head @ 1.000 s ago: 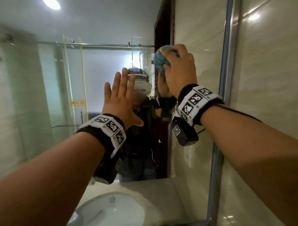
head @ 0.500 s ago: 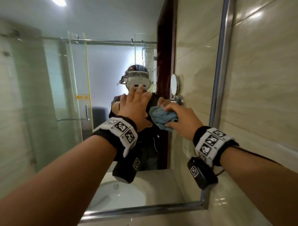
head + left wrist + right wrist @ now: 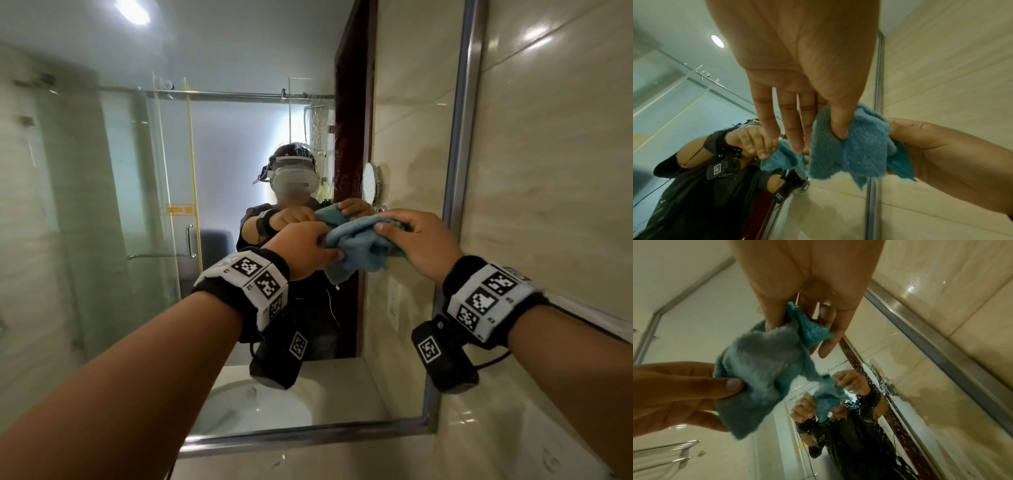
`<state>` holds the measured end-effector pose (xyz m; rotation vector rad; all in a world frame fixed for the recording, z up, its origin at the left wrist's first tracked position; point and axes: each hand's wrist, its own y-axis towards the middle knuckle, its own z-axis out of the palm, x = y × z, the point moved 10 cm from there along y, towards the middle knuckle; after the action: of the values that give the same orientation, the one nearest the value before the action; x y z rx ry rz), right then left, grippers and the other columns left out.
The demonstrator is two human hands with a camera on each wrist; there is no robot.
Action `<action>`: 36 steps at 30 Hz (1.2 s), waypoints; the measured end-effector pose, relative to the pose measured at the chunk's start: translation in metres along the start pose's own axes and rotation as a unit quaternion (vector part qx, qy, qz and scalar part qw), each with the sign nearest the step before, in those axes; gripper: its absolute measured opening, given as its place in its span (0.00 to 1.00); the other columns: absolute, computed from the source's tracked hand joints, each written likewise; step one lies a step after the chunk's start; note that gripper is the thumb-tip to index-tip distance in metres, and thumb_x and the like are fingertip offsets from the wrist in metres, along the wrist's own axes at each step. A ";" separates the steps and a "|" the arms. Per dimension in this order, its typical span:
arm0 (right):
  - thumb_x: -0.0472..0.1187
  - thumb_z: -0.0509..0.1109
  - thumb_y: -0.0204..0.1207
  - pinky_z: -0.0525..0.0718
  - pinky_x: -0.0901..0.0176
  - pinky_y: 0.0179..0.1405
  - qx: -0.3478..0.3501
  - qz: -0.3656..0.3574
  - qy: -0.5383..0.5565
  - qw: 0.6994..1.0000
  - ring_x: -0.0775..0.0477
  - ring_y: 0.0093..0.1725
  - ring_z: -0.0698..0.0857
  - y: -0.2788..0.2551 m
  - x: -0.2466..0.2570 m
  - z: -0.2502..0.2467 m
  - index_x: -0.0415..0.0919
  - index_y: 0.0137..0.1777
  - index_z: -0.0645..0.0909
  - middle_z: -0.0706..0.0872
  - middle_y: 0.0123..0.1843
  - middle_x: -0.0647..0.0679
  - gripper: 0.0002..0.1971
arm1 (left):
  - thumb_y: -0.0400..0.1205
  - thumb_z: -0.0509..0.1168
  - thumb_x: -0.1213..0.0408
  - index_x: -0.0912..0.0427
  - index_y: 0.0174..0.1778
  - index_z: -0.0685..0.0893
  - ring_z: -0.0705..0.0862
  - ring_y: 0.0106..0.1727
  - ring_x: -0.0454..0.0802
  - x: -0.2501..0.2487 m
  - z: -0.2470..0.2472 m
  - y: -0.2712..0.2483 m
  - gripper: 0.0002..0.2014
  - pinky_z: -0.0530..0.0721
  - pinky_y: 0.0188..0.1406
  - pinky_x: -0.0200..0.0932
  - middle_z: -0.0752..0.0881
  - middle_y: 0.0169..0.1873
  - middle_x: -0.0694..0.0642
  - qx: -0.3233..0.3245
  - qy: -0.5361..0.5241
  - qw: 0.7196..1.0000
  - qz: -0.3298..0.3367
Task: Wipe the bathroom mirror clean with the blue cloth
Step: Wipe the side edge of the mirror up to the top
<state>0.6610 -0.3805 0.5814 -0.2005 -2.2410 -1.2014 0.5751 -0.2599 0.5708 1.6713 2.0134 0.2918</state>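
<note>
Head view shows you facing the bathroom mirror (image 3: 239, 171), both arms raised, with the blue cloth (image 3: 359, 245) stretched between your hands near the mirror's right edge, just left of its metal frame (image 3: 459, 171). Your left hand (image 3: 301, 250) pinches the cloth's left end between thumb and fingers; in the left wrist view the thumb presses into the pile while the other fingers lie nearly straight. Your right hand (image 3: 418, 240) grips the right end with curled fingers. The cloth hangs bunched and slack, and whether any of it touches the glass cannot be told.

Water droplets (image 3: 859, 369) speckle the glass in the right wrist view. Wiping with a crumpled wad would likely smear these into streaks rather than lift them, since little flat cloth would meet the glass. The left hand's light pinch could let that end slip and drop toward the sink (image 3: 257, 411) reflected below. Bare fingertips brushing the glass would leave fresh marks. A small round mirror (image 3: 370, 181) is reflected close to your right hand, so a wide sweep might knock it.
</note>
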 end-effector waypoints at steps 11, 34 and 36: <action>0.55 0.73 0.65 0.82 0.60 0.50 0.136 0.067 -0.035 0.988 0.55 0.45 0.83 -0.010 0.006 0.016 0.42 0.50 0.84 0.86 0.47 0.49 0.19 | 0.81 0.63 0.57 0.56 0.56 0.77 0.81 0.52 0.54 0.022 -0.019 -0.005 0.11 0.79 0.49 0.46 0.83 0.54 0.56 -0.070 -0.011 0.997 -0.017; 0.34 0.63 0.81 0.80 0.60 0.29 0.007 0.094 0.013 0.995 0.50 0.34 0.81 0.020 0.000 0.031 0.39 0.47 0.79 0.83 0.35 0.48 0.05 | 0.79 0.62 0.44 0.54 0.53 0.79 0.83 0.55 0.53 -0.002 0.003 -0.015 0.18 0.83 0.60 0.56 0.82 0.53 0.56 0.058 -0.182 0.981 0.046; 0.34 0.62 0.82 0.85 0.59 0.32 0.010 0.109 0.084 0.990 0.48 0.38 0.85 0.019 0.000 0.031 0.40 0.47 0.79 0.86 0.39 0.46 0.05 | 0.80 0.66 0.51 0.55 0.54 0.75 0.84 0.53 0.54 -0.010 0.002 -0.016 0.14 0.87 0.53 0.55 0.80 0.53 0.55 0.059 -0.196 0.977 0.062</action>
<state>0.6552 -0.3444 0.5817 -0.3157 -2.0272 -1.0395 0.5631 -0.2733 0.5640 1.7688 1.6648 -0.1139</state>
